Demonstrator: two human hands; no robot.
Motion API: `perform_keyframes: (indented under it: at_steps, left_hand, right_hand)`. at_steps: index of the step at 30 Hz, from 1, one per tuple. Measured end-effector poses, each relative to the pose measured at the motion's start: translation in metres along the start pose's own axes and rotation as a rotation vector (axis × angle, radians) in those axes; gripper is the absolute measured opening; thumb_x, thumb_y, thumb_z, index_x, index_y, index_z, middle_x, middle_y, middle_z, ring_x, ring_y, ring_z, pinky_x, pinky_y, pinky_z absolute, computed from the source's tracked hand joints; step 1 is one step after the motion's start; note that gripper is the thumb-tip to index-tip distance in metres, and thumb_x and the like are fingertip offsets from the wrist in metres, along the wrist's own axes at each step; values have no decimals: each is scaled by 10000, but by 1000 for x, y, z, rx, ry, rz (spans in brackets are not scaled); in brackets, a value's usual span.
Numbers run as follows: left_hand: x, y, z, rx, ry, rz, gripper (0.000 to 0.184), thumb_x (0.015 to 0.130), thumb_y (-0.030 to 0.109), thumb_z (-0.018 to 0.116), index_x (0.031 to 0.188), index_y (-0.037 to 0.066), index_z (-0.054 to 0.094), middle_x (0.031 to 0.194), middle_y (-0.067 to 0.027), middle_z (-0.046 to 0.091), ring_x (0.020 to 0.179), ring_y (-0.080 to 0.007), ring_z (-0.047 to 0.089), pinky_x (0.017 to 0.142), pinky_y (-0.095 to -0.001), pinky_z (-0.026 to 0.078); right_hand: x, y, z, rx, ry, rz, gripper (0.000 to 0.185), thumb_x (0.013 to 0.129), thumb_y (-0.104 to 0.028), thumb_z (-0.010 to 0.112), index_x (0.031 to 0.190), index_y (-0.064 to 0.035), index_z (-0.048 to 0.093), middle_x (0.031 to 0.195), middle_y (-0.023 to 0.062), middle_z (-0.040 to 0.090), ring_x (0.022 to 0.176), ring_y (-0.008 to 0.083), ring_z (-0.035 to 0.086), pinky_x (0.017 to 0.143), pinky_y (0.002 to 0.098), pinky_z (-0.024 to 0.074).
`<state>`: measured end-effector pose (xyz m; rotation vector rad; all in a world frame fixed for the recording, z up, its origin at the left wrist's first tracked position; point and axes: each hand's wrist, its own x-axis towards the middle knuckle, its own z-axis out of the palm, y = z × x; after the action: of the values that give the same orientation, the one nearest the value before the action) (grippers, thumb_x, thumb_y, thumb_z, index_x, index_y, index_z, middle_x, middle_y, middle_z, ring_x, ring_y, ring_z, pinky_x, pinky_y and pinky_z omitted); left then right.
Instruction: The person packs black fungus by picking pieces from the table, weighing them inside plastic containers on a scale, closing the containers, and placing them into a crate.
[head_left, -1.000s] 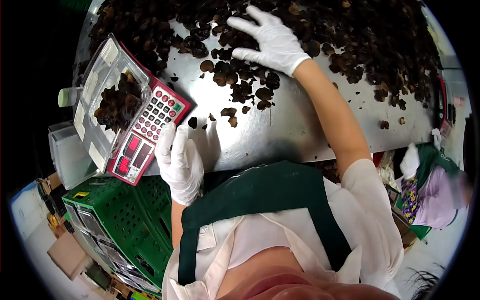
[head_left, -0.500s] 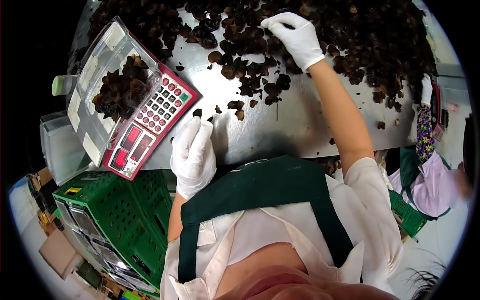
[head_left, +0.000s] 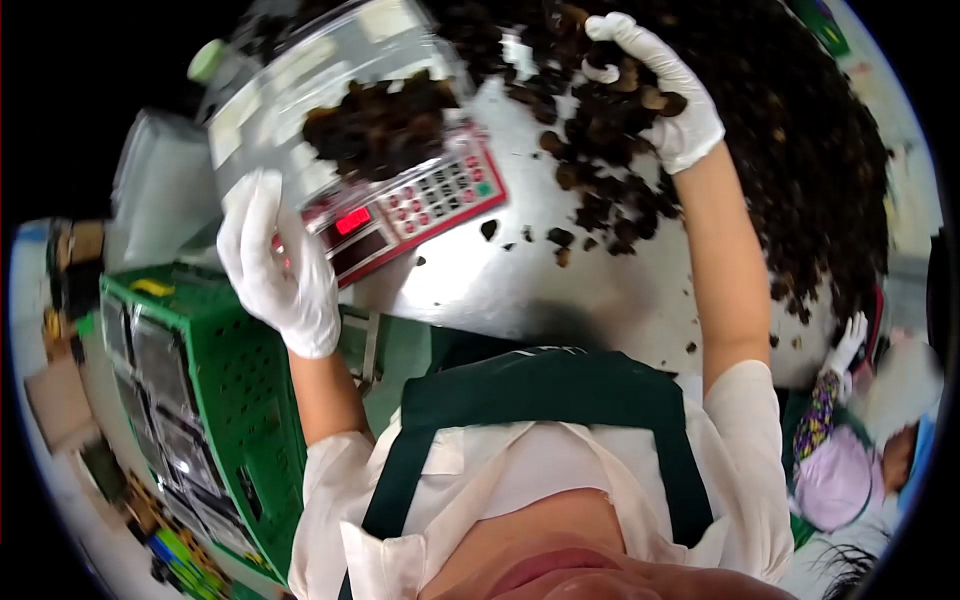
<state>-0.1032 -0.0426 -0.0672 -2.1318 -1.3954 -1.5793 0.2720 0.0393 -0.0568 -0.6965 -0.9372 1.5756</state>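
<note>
My left hand [head_left: 280, 265], in a white glove, is raised at the front left corner of a red and white digital scale [head_left: 420, 210]. Its fingers are stretched out and the thumb is apart, with nothing visible between them. On the scale lies an open clear plastic clamshell box [head_left: 250, 125] holding a heap of dark wood ear mushrooms [head_left: 380, 125]. My right hand [head_left: 680, 100], also gloved, is at the pile on the metal table [head_left: 500, 270]. Its fingers curl around several wood ear mushrooms [head_left: 610, 125], which partly hide the palm.
A large mass of wood ear mushrooms [head_left: 800, 130] covers the right and far side. Green crates [head_left: 230, 370] with clear boxes stand at lower left. A bottle with a pale green cap [head_left: 207, 62] is behind the scale. Another person's gloved hand [head_left: 850, 340] is at far right.
My left hand has moved from the table's front edge over to the scale's corner, and its fingers have spread. My right hand has curled around mushrooms. The view has turned and shifted.
</note>
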Motion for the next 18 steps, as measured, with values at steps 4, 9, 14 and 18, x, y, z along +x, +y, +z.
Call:
perform_keyframes:
  at_steps: [4,9,14,18]
  left_hand:
    - [29,-17,-1,-280,-29,-268,383,988,-98,553,1362,-23,578,1335,-136,626,1230,-210,603,1094,-329,453]
    - [67,10,13,-574,-154,-598,405,960,95,695,1352,37,616,1217,-75,684,1085,-155,636,972,-297,501]
    - [83,-2,44,-655,-263,-546,538,923,134,755,1422,89,559,1112,-7,669,942,-58,591,832,-227,508]
    - [80,-16,47,-640,-310,-478,395,901,16,729,1285,83,668,994,5,702,847,-83,618,797,-241,519]
  right_hand:
    - [44,-10,96,60,-131,108,101,923,-165,727,945,-67,717,837,-12,671,694,79,604,633,219,515]
    - [75,28,121,29,-239,127,167,937,-183,726,1048,-67,773,979,-24,718,755,48,554,701,212,520]
    - [87,41,144,-299,-245,160,220,927,-309,736,1042,-129,789,827,-53,662,707,12,547,577,159,402]
    - [84,46,137,-636,-432,-105,208,932,-279,748,1002,-90,796,990,-27,701,891,59,611,806,219,491]
